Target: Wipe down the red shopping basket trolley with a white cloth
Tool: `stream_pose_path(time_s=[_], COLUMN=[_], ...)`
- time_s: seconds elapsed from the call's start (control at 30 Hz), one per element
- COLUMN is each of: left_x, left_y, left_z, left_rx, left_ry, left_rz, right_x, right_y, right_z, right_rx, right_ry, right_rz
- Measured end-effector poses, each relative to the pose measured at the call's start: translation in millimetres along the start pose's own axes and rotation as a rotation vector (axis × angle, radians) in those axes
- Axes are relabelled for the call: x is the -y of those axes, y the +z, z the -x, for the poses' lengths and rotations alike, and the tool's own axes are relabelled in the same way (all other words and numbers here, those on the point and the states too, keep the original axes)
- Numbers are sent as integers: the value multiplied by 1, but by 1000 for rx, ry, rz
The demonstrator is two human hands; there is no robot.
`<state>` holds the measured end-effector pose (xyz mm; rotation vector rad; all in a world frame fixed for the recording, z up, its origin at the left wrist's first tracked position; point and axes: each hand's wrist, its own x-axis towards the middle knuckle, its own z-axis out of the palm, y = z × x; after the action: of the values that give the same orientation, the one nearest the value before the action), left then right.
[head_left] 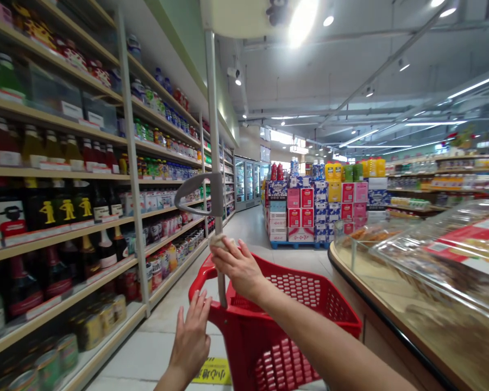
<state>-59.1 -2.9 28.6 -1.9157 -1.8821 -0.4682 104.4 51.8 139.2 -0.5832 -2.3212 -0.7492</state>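
Note:
A red plastic shopping cart [285,347] stands in front of me, and a grey metal pole [213,119] rises from its handle end. Partway up the pole sits a grey plastic loop [199,195]. My right hand [238,266] is closed on a pale, crumpled cloth [217,240], pressed against the pole just above the cart's rim. Lower down, my left hand [191,331] rests its outstretched fingers at the red handle; it holds nothing. The part of the cloth under my right fingers is hidden.
Shelves [61,228] of bottles and cans run along the left. A glass-topped counter [391,304] with clear plastic packages [456,255] borders the right. Ahead, stacked drink cartons [301,217] stand on a blue pallet [299,245]. A yellow floor sign [214,371] lies below the cart.

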Motion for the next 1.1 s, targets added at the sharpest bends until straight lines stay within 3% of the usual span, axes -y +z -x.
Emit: stream_pose_path(time_s=[0.1, 0.2, 0.3, 0.37, 0.43, 0.53, 0.63, 0.7, 0.8, 0.83, 0.9, 1.0, 1.03, 1.1], left_x=[2, 4, 8, 10, 7, -12, -44, -62, -72, -72, -70, -79, -85, -95], left_y=[7, 17, 25, 28, 30, 27, 22, 21, 25, 26, 30, 35, 37, 42], left_z=[0, -1, -2, -3, -4, -9, -16, -20, -23, -22, -19, -14, -13, -11], left_rx=[-37, -94, -144, -169, -198, -251, -231, -124, 41, 65, 59, 39, 47, 87], left_ry=[7, 9, 16, 21, -2, -33, 135, 234, 238, 239, 243, 236, 235, 235], left_rz=[-8, -26, -29, -20, -5, 22, 45, 45, 24, 24, 24, 6, 6, 21], right_x=[15, 36, 38, 26, 10, 3, 21, 33, 31, 24, 7, -5, -3, 7], right_y=[26, 73, 102, 100, 87, 76, 91, 105, 105, 99, 85, 73, 74, 80], right_z=[23, 78, 146, 185, 205, 194, 158, 147, 173, 190, 221, 232, 226, 211], right_rx=[-16, 97, 168, 202, 253, 279, 175, 121, 151, 179, 219, 275, 276, 255], right_ry=[161, 436, 446, 554, 783, 999, 911, 798, 683, 682, 829, 1044, 1044, 916], right_rz=[-30, -52, -57, -32, -17, -70, -146, -155, -112, -90, -8, 46, 29, -30])
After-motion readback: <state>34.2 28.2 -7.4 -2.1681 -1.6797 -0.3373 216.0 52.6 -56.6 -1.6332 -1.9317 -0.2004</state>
